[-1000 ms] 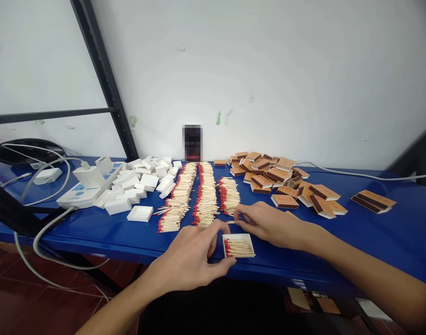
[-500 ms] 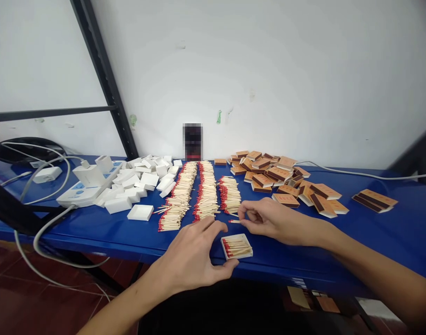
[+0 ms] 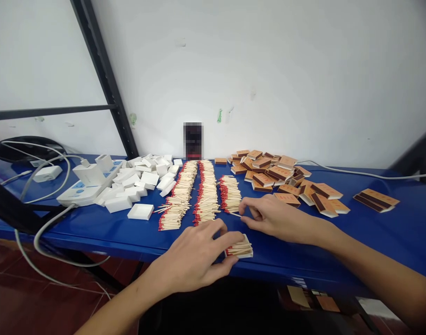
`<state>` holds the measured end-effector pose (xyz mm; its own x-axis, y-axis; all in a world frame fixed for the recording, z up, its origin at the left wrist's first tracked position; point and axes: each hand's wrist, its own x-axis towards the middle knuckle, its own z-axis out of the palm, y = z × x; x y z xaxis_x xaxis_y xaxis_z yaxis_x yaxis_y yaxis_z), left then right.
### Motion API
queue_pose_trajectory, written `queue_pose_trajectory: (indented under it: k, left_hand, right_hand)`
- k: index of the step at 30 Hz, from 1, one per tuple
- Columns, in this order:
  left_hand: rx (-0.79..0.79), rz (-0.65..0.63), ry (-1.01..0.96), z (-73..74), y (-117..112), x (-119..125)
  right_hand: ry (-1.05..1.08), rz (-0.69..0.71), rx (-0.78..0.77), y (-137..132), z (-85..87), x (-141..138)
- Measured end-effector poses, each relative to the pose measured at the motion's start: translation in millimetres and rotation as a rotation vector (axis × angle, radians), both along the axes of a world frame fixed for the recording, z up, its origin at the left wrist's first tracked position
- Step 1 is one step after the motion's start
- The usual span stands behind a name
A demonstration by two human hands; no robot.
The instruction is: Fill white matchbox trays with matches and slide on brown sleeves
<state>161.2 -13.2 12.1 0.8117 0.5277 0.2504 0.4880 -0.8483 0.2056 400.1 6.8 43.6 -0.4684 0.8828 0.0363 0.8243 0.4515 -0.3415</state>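
Observation:
A small white matchbox tray [image 3: 248, 255], partly filled with red-headed matches [image 3: 239, 250], sits near the table's front edge. My left hand [image 3: 199, 256] is closed around its left part, the index finger lying across the matches and the thumb at the near side. Part of the tray is hidden under those fingers. My right hand [image 3: 269, 215] is at the near end of the shortest row of matches [image 3: 230, 194], its thumb and index finger pinched at the end of a single match [image 3: 236, 215]. Two longer match rows [image 3: 206, 190] lie to the left.
White empty trays [image 3: 143, 179] are heaped at the left, one single tray [image 3: 140, 211] in front. Orange-brown matchbox sleeves [image 3: 269, 173] pile up at the right, with more [image 3: 376, 200] farther right. A power strip [image 3: 80, 191] with cables stands by the black rack post [image 3: 110, 88].
My left hand has moved right and closed over the tray. The match that stuck out from my right fingers is no longer visible there; that hand has shifted slightly up to another match.

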Motion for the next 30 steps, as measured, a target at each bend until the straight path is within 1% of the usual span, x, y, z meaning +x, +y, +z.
queue_pose_trajectory:
  k: [4,8,11,16,22,30]
  left_hand:
    - [0.104,-0.044,0.144,7.4,-1,3]
    - [0.136,-0.048,0.182,9.1,-2,4]
    - [0.134,-0.050,0.172,7.8,-2,3]
    - [0.101,-0.035,0.116,4.4,-1,2]
    - [0.052,-0.014,0.057,-1.2,0,0]
    - [0.040,-0.002,0.014,-4.1,-1,-2]
  right_hand:
    - [-0.079,-0.036,0.030,5,-6.4,-1]
    - [-0.088,-0.030,0.041,7,-10.7,-1]
    - [-0.089,0.003,0.052,9,-13.7,0]
    - [-0.086,-0.006,0.095,11,-16.4,2]
    - [-0.073,0.036,0.092,10,-15.2,2]
    - [-0.072,0.039,0.068,10,-17.4,2]
